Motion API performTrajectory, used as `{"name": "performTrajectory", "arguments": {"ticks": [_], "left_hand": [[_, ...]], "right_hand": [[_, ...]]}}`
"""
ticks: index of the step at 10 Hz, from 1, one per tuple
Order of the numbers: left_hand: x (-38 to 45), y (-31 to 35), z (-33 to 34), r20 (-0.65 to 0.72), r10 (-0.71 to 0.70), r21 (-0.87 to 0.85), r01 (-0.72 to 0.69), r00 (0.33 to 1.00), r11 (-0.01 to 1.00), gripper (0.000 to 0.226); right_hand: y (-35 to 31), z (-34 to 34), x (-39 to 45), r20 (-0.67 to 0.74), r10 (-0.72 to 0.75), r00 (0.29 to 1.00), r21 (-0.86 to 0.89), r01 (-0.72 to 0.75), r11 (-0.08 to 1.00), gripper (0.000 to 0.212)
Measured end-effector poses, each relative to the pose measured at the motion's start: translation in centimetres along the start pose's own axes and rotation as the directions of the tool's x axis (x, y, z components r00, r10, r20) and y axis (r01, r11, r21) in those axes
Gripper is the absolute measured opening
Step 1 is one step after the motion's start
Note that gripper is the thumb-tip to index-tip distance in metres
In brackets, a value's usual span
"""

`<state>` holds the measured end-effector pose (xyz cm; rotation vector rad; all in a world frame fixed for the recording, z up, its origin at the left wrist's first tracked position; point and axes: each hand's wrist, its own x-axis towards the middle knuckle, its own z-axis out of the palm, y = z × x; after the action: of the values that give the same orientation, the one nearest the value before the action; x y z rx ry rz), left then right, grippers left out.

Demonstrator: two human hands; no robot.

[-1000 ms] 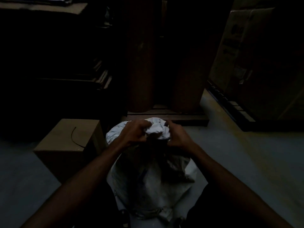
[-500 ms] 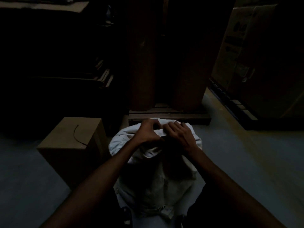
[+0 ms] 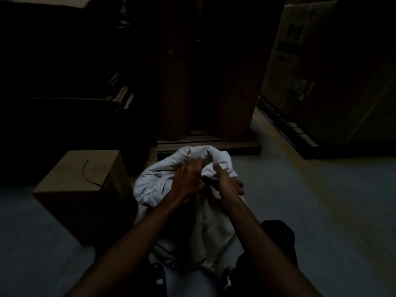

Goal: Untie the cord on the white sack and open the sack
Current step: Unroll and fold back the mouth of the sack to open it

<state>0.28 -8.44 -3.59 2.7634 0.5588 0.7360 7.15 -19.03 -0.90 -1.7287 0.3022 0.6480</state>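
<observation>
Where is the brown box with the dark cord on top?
In the head view, the brown box stands on the floor at left, close beside the white sack.

White sack [image 3: 188,221], floor centre, neck gripped by left hand [image 3: 188,181] and right hand [image 3: 228,182]; cardboard box [image 3: 83,189] just left.

Dim scene. Cardboard box [image 3: 85,189] near left on grey floor [image 3: 321,211], thin dark cord [image 3: 87,174] on its top. Two brown rolls [image 3: 205,82] upright on pallet [image 3: 210,144], far centre. Large carton [image 3: 321,67] far right.
</observation>
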Motion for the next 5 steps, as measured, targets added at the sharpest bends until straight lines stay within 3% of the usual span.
{"name": "performTrajectory", "arguments": {"ticks": [1,2,3,4,5], "left_hand": [[-1.3,0.6,1.4,-0.08,0.117,0.126,-0.107,0.99,0.986,0.072],[-1.9,0.5,2.5,-0.041,0.131,-0.047,-0.133,0.991,0.99,0.077],[-1.4,0.1,1.2,0.399,0.184,-0.411,-0.004,0.898,0.911,0.087],[0.6,-0.2,-1.8,0.692,0.218,-0.578,0.348,0.688,0.738,0.043],[2.9,-0.7,-2.0,0.648,0.057,-0.635,0.497,0.76,0.592,0.011]], "right_hand": [[-0.1,0.2,0.7,0.31,-0.098,0.946,0.121,0.063,0.991,0.094],[-0.3,0.2,1.7,0.3,-0.147,0.943,0.073,0.131,0.989,0.023],[0.0,-0.2,3.7,0.263,-0.148,0.953,0.013,0.15,0.989,0.029],[0.1,-1.1,5.4,0.321,-0.12,0.94,0.034,0.115,0.993,0.019],[-0.1,-1.5,6.0,0.356,-0.122,0.927,0.049,0.112,0.993,0.007]]}}
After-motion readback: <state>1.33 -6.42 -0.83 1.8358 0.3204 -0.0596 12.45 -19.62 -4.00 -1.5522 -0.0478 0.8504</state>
